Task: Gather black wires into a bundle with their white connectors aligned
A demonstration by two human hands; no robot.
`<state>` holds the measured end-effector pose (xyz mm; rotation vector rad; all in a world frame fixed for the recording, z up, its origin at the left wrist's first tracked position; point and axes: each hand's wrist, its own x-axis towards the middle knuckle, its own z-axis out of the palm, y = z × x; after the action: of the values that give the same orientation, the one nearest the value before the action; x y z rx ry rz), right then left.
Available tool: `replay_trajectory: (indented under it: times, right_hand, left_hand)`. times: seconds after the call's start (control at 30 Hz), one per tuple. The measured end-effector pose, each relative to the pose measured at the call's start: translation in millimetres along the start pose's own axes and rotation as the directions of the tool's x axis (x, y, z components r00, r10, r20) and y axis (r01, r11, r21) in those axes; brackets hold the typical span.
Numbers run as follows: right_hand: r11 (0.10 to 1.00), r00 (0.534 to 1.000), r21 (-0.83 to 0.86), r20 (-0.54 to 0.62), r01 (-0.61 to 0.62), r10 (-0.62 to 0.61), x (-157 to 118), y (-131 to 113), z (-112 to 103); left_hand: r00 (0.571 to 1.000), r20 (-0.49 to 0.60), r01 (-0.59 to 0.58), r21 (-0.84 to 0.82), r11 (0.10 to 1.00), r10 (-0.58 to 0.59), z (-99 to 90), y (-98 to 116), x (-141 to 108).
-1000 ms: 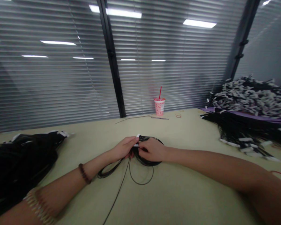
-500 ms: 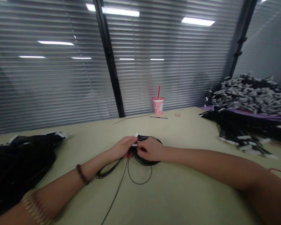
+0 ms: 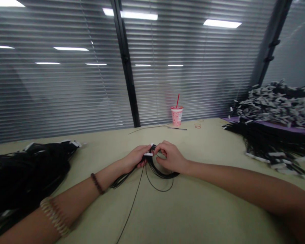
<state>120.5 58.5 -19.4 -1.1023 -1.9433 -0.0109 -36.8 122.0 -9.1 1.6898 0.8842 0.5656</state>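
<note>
My left hand is closed round a bundle of thin black cables at the middle of the table. White end pieces on the bundle stick out by its thumb. My right hand is just to the right, over the looped part, its fingers curled in at the bundle near the white ends. Whatever its fingertips pinch is too small to make out. One loose cable trails from the bundle toward the table's front, and another forms a small loop below the hands.
A heap of black cables lies at left. On the right are laid-out black cables and a big pile with white ends. By the blinds stand a pink cup with a straw, a pen and rubber bands.
My right hand has drawn slightly back from the white ends, its fingers lifted and curled differently. The left hand keeps its hold on the cables. The whole view has shifted a little.
</note>
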Motion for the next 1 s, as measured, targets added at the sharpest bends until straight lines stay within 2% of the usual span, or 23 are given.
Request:
replay_trajectory:
  times: [0.13,0.23,0.3,0.37,0.47,0.6,0.73,0.87,0.93,1.0]
  right_hand:
    - [0.997,0.996,-0.025,0.053,0.070,-0.068,-2,-7,-1]
    - [0.989,0.981,-0.093,0.167,0.114,-0.097,-5,-7,1]
    - [0.978,0.966,-0.181,0.252,0.101,-0.053,-6,-3,2]
    - [0.948,0.949,-0.315,0.310,0.055,0.048,-4,3,0]
    - [0.882,0.932,-0.472,0.322,0.005,0.167,1,13,-7]
    - [0.839,0.933,-0.543,0.286,-0.030,0.219,8,28,-17]
    - [0.821,0.936,-0.569,0.259,-0.053,0.240,8,37,-19]
    - [0.857,0.945,-0.515,0.263,-0.033,0.194,5,26,-16]
    - [0.909,0.970,-0.417,0.229,0.017,0.087,2,11,-15]
    - [0.953,0.984,-0.276,0.153,0.127,-0.087,-3,-8,-15]
  left_hand:
    - [1.000,-0.004,-0.011,0.007,1.000,0.011,-0.4,-1,1]
    - [0.999,0.022,-0.033,0.004,0.999,0.033,-1.0,0,0]
    - [0.999,0.040,-0.023,0.008,1.000,0.023,-1.8,1,-1]
    - [0.999,0.048,-0.010,0.026,1.000,0.008,-2.8,1,-1]
    - [0.999,0.054,-0.003,0.028,1.000,0.002,-4.1,1,-1]
    - [0.998,0.058,0.003,0.004,1.000,-0.003,-4.2,0,0]
    - [0.999,0.027,-0.020,-0.006,1.000,0.020,-2.3,0,0]
    - [1.000,-0.010,0.003,0.018,1.000,-0.003,-0.3,1,-1]
    - [1.000,-0.008,0.005,0.040,0.999,-0.004,0.2,3,-3]
    - [1.000,0.009,-0.021,0.046,0.999,0.021,0.4,4,-4]
